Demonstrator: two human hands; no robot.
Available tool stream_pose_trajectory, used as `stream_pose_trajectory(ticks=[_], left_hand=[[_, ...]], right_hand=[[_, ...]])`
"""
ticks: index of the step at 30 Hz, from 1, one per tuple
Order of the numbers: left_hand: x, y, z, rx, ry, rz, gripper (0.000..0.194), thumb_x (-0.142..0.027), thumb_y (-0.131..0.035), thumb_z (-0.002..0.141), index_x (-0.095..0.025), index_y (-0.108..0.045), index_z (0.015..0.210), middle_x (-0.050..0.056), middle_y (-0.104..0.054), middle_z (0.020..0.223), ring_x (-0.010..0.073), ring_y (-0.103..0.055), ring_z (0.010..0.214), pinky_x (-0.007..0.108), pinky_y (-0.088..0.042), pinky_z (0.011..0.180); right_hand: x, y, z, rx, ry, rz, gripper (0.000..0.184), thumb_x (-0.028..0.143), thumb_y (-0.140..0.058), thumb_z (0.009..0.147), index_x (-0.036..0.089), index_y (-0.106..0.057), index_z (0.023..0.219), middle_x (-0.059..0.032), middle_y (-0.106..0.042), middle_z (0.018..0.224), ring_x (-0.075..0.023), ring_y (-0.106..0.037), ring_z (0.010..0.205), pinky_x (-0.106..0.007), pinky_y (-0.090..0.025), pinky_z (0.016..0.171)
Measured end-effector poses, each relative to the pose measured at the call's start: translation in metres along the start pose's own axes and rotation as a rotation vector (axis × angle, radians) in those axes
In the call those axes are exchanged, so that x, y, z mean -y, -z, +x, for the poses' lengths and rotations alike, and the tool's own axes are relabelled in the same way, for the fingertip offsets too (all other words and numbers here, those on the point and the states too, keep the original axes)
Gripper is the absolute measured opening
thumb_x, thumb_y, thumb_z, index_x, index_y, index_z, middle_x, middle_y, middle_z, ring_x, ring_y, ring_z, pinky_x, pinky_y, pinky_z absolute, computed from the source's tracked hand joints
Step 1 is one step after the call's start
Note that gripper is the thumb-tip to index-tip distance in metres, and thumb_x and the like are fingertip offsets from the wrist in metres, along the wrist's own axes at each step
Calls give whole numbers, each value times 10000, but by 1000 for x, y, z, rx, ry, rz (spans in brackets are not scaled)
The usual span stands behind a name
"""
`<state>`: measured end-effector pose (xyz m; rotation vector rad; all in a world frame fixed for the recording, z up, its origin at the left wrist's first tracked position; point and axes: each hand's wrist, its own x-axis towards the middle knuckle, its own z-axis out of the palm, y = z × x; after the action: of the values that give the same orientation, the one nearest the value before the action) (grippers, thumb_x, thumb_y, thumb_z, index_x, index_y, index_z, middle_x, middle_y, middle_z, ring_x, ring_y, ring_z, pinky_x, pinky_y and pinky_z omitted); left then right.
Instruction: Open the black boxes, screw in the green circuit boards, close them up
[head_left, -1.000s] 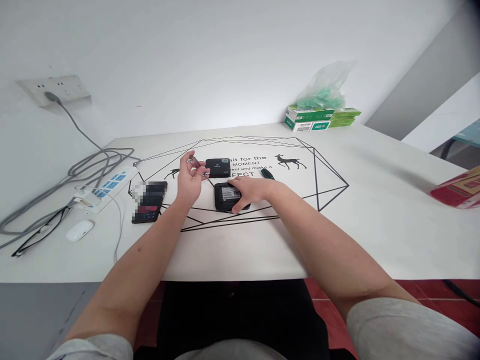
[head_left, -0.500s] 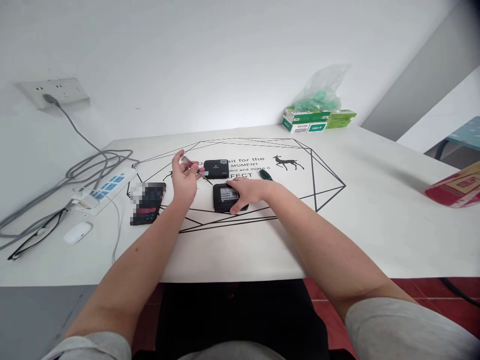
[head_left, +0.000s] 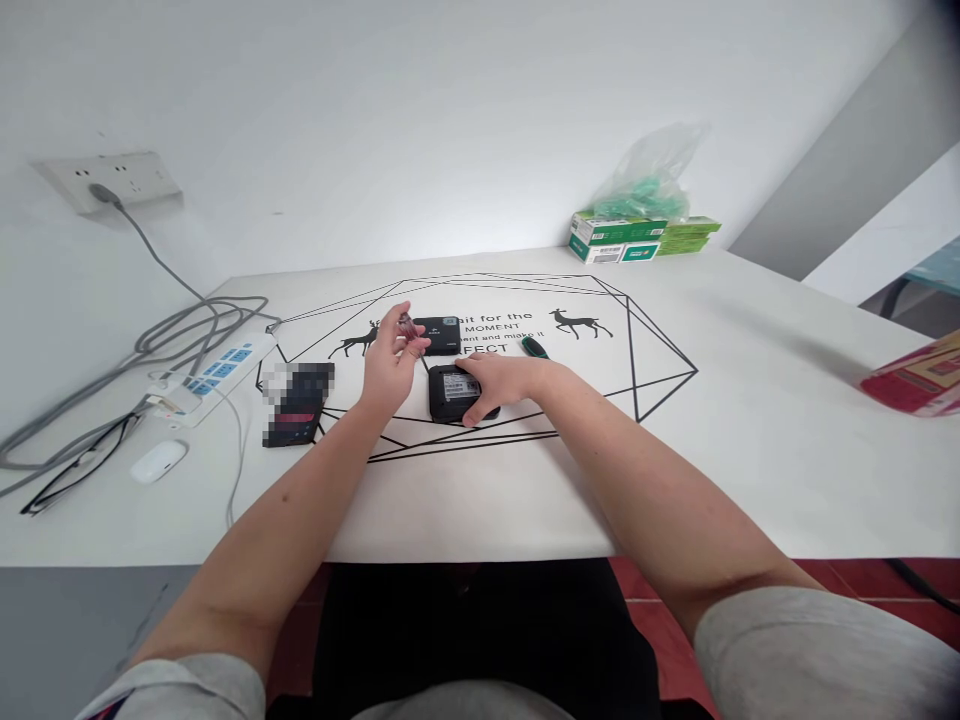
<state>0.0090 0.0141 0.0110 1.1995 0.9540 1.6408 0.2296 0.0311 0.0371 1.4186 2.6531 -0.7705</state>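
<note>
The left hand (head_left: 391, 358) held what looked like a screwdriver (head_left: 408, 326), its fingers curled closely around the clear, reddish handle. The handle was raised and the thin shaft slanted down to the right, seemingly angled so that its tip met the far left corner of a labelled black box (head_left: 439, 402); whether the tip touched was too small to make out. The right hand (head_left: 499, 385) lay over the right part of that box, its fingers spread just wide enough to span it, thumb at the near edge and the others over the far side, apparently to keep the box flat and steady on the counter (head_left: 757, 450).

A second black box (head_left: 442, 337) lay just beyond the first, and a dark green handle (head_left: 535, 347) lay beyond the right hand, probably within easy reach. The phone (head_left: 301, 405) lay to the left, perhaps set aside to leave the middle to the boxes.

As for room, the labelled box sat well back from the counter's near edge. The power strip (head_left: 229, 370), white case (head_left: 159, 461) and glasses (head_left: 79, 467) would limit a wide leftward swing; rightward, a long white stretch ran towards a red packet (head_left: 916, 378), while cartons (head_left: 619, 232) stood at the back, well apart from both hands
</note>
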Motion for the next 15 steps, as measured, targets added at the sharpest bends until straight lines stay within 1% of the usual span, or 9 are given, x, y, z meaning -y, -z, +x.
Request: stream_pose_trajectory(ticks=[2,3,5,7,9,11,15], left_hand=[[3,0,-1,32,-23,43,527,-105,-814,901,-313,-708,1373,68,-757,1142,219,-776,1045,339,-630,1004],[5,1,0,23,-29,56,531,-115,-803,916,-330,-689,1388,58,-755,1133,212,-781,1017,348,-637,995],[11,6,6,-46,-6,43,557,-133,-770,953,-369,-618,1435,44,-748,1129,195,-789,945,374,-657,962],[19,14,15,-155,83,-20,578,-157,-751,984,-387,-539,1470,42,-738,1126,175,-794,881,395,-669,939],[28,24,25,-250,226,-75,584,-173,-757,992,-374,-487,1469,34,-724,1064,168,-798,823,416,-679,920],[36,31,33,-294,332,-110,613,-188,-766,997,-369,-445,1486,19,-714,1003,181,-808,802,445,-682,929],[42,38,38,-291,411,-119,727,-216,-797,994,-388,-386,1569,-8,-702,918,187,-809,776,476,-676,972]], right_hand=[[0,0,0,-7,-1,12,1001,684,-946,549,257,-651,1404,-165,-655,1442,-474,-593,1386,-571,-524,1121],[0,0,0,-13,-1,22,1003,672,-953,540,252,-655,1401,-168,-659,1442,-481,-595,1382,-581,-524,1123],[1,0,0,-15,0,30,1013,655,-957,542,241,-651,1414,-180,-652,1460,-490,-587,1394,-597,-522,1128],[1,0,0,-3,-2,19,1040,660,-949,560,239,-629,1454,-188,-632,1496,-490,-565,1425,-598,-519,1137],[0,-1,0,2,-10,8,1067,676,-946,563,252,-614,1484,-181,-627,1510,-487,-551,1446,-589,-520,1141],[-2,-1,1,-7,-12,12,1088,686,-956,544,273,-617,1492,-164,-641,1503,-485,-557,1443,-581,-525,1137],[-8,-2,2,-30,30,38,1130,674,-982,508,305,-618,1512,-137,-646,1524,-473,-564,1447,-562,-520,1147]])
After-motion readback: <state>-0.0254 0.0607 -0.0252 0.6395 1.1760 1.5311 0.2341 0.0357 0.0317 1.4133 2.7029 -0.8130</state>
